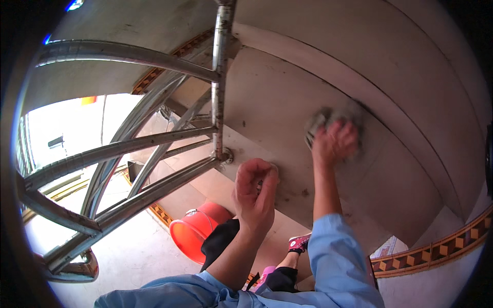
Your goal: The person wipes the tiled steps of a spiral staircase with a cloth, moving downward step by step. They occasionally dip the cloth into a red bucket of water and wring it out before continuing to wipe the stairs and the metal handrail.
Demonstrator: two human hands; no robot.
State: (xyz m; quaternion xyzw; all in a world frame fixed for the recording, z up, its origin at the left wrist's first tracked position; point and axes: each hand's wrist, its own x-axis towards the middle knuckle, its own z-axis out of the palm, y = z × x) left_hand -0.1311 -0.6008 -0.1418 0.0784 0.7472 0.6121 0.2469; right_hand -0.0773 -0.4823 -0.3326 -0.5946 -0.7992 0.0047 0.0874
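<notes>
My right hand (337, 140) presses a greyish-green cloth (321, 121) against a tiled stair surface (269, 96); hand and cloth are blurred. My left hand (256, 184) is raised in front of me, its fingers curled into a ring. Something small and dark shows inside the curl, but whether it is held or lies behind cannot be told. Dark smudges mark the tile just right of my left hand.
A metal railing (158, 169) spans the left side, its post standing near my left hand. An orange-red bucket (204, 227) lies tipped below it. My foot in a red sneaker (298, 243) is at the bottom. Patterned border tiles (435, 252) run at lower right.
</notes>
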